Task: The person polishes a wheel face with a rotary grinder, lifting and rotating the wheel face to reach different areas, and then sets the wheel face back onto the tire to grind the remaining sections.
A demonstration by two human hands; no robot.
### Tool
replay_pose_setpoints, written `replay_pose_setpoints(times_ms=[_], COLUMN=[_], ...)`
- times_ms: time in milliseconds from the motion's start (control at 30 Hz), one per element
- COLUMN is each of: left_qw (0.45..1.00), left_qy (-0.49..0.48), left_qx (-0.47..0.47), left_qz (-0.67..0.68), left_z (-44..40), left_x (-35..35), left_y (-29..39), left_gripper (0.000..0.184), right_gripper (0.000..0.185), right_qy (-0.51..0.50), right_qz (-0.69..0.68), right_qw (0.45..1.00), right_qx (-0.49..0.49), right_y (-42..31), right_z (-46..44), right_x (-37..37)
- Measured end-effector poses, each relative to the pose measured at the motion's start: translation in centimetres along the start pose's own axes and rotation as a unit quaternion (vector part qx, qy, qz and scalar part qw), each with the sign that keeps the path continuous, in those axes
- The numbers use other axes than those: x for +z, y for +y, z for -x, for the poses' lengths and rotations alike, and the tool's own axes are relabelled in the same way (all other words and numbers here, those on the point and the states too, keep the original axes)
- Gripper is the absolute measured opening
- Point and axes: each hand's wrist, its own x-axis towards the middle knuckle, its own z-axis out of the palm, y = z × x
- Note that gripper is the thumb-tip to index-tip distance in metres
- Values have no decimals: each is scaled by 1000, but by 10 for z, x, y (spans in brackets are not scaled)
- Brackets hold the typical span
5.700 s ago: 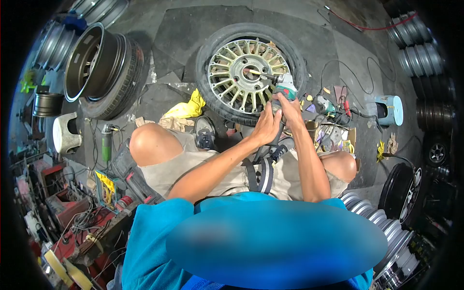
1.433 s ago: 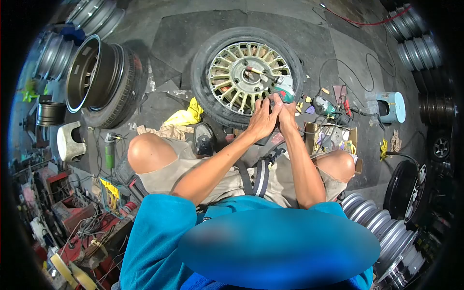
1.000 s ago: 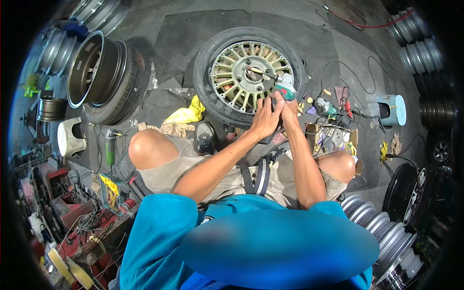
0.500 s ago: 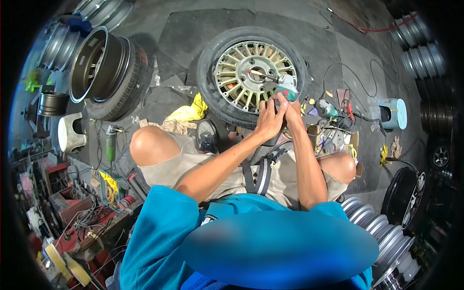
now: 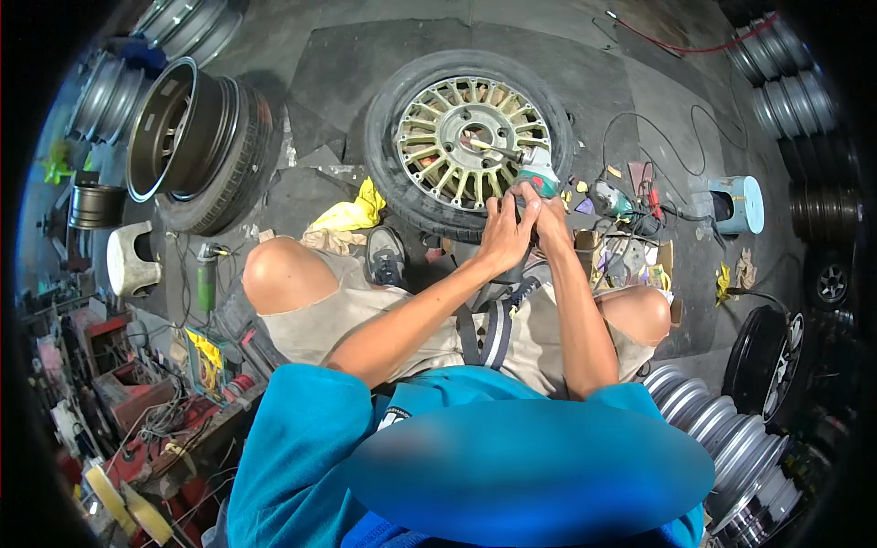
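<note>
A green and grey power tool (image 5: 537, 176) is gripped between both of my hands. My left hand (image 5: 505, 230) wraps its body from the left, and my right hand (image 5: 550, 216) holds it from the right, the two touching. From the tool's head a thin shaft points left, its pale tip over the hub of a yellowish multi-spoke wheel rim (image 5: 473, 131). The rim lies flat on a black tyre (image 5: 388, 155) on the floor. My palms hide the tool's rear part.
A second green power tool (image 5: 610, 198) with cables and an open cardboard box (image 5: 663, 260) lie right. Yellow cloth (image 5: 352, 211) lies near my left shoe. A bronze rim (image 5: 164, 132) leans on a tyre. Two stools, white (image 5: 133, 259) and blue (image 5: 751, 205), flank me.
The shaft's tip has shifted slightly down across the hub, along with the tool and both hands. The whole view has shifted a little. Both hands keep their hold.
</note>
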Motion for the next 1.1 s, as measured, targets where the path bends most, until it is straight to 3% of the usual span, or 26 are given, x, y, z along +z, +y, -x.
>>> replay_pose_setpoints(times_ms=[200,633,1000,1100], left_qw=[1000,999,999,996], left_qy=[6,11,-46,-74], left_qx=[11,47,21,34], left_qz=[-3,-16,-6,-32], left_z=[-7,-8,13,4], left_x=[-3,-6,19,19], left_y=[-7,-12,-8,-12], left_gripper=[76,79,81,81], right_gripper=[22,26,22,32], right_qy=[13,21,50,74], right_qz=[2,18,-36,-14], right_qw=[1000,1000,998,995], right_qx=[-5,7,-3,61], right_y=[24,6,16,7], right_z=[-25,-9,22,26], right_x=[3,8,-22,-20])
